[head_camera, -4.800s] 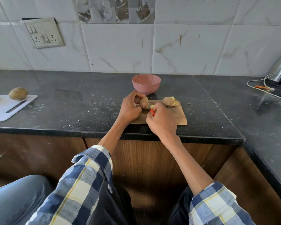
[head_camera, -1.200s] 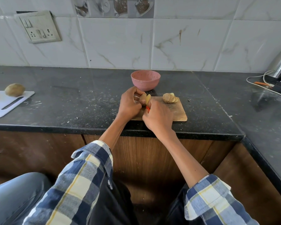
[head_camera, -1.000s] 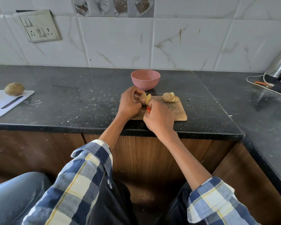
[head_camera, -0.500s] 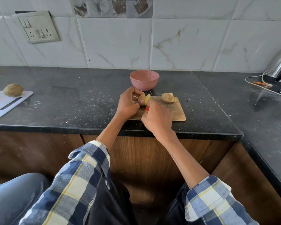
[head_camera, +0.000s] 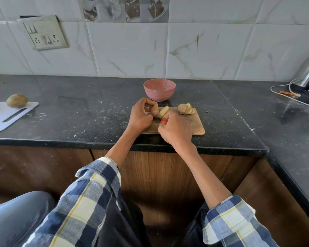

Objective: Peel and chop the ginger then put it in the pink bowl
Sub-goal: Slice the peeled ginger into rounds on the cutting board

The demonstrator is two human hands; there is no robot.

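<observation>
Potato [head_camera: 17, 100] sits on a white board [head_camera: 0, 120] at frame left. At centre, the left hand [head_camera: 141, 115] grips the ginger piece [head_camera: 155, 110] over the wooden board [head_camera: 197, 124]; the right hand [head_camera: 175, 130] clasps a red-handled knife [head_camera: 164, 120]. Sliced ginger [head_camera: 185, 109] lies right; the pink bowl [head_camera: 159, 89] stands behind
</observation>
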